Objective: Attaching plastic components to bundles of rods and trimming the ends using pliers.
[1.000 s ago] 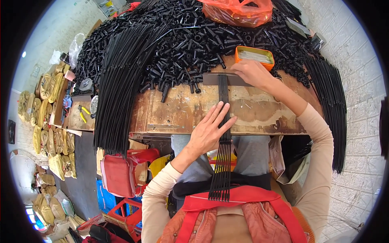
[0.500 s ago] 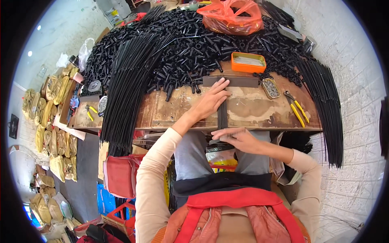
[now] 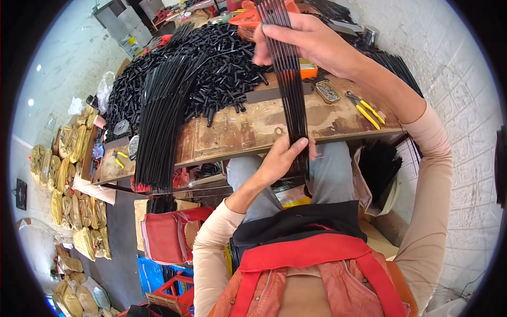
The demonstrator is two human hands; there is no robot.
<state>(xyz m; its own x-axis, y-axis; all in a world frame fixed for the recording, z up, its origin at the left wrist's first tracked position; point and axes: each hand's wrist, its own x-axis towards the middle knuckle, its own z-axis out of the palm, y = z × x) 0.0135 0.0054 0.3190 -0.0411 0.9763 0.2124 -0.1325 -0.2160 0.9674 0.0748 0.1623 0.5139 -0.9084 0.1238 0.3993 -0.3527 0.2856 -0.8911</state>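
Observation:
A bundle of thin black rods [image 3: 291,95] stands nearly upright before me, over the near edge of the wooden table [image 3: 227,134]. My right hand [image 3: 311,42] is closed round its upper part, thumb across the front. Lower down, my left hand [image 3: 282,160] grips the same bundle near its bottom end. Behind the rods lies a flat dark bar [image 3: 264,95] on the tabletop. An orange box [image 3: 308,72] is partly hidden by my right hand and the rods. Beside it sits a small tin of metal bits [image 3: 328,92].
Black tubular parts [image 3: 227,74] are heaped across the far table. A long bundle of black rods [image 3: 158,121] hangs over the near edge at left. Yellow-handled pliers [image 3: 368,113] lie at right, smaller ones [image 3: 119,158] at left. A red padded seat [image 3: 163,238] stands below.
The rods lay on the table under my left hand; now they are lifted and tilted up. My right hand has risen from the table edge to their top, and my left has come down and nearer.

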